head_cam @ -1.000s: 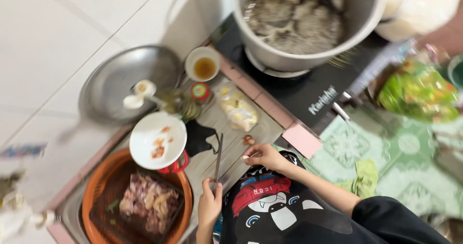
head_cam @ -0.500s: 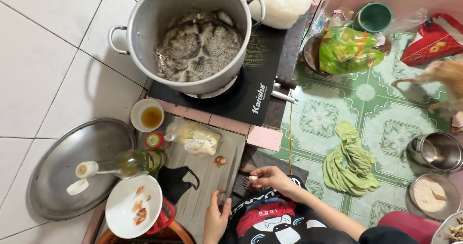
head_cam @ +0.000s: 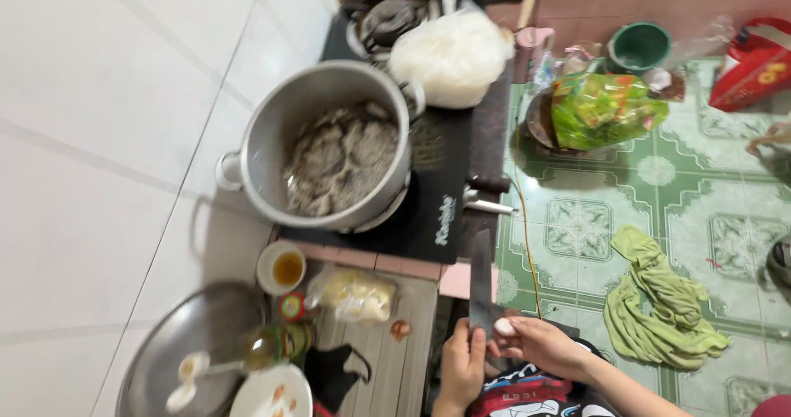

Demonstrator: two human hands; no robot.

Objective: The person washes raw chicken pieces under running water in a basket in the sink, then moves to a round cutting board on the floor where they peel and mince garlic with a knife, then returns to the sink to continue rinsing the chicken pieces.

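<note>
My left hand [head_cam: 461,366] and my right hand [head_cam: 544,347] meet low in the picture, over the near end of a grey wooden board [head_cam: 408,343]. Between them a knife [head_cam: 480,289] points away from me, and my left hand appears to grip its handle end. The fingertips of my right hand pinch a small white clove [head_cam: 504,326] against the blade. A small brown peeled piece [head_cam: 400,330] lies on the board just left of my hands.
A big steel pot [head_cam: 329,149] of grey food sits on a black cooker [head_cam: 437,211]. Near the board are a sauce bowl [head_cam: 282,268], a clear bag [head_cam: 356,295], a round metal tray [head_cam: 177,347] and a white plate [head_cam: 272,392]. A green cloth [head_cam: 659,306] lies on the tiled floor.
The view has swung toward the pot and floor. The knife now points away from me between both hands, and the white clove shows at my right fingertips.
</note>
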